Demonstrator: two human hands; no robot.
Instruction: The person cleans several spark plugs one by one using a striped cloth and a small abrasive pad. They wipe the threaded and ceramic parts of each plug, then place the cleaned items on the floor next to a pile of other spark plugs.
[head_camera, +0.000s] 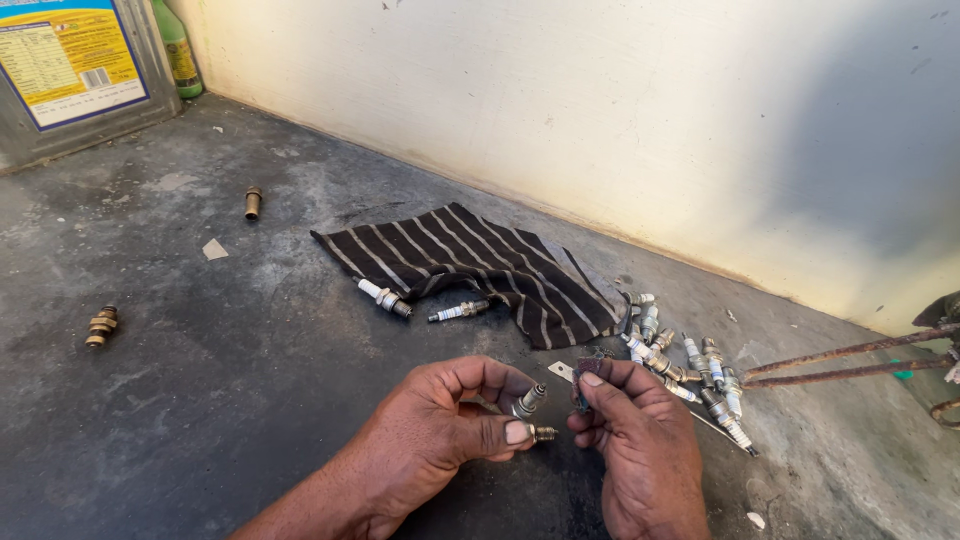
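Observation:
My left hand (440, 435) grips a spark plug (530, 401) between thumb and fingers; its metal tip points up toward my right hand. A second small metal end (544, 434) shows by my left thumb. My right hand (640, 440) pinches a small dark piece of abrasive paper (586, 372) held against the plug's tip. Both hands hover low over the dark concrete floor (230, 370).
A pile of several spark plugs (690, 365) lies right of my hands. Two loose plugs (385, 297) (460, 311) rest at the edge of a dark striped cloth (480, 262). Brass fittings (100, 326) (253, 203) lie left. A metal tin (70, 70), green bottle (178, 50), rusty rods (850, 362) and wall border the floor.

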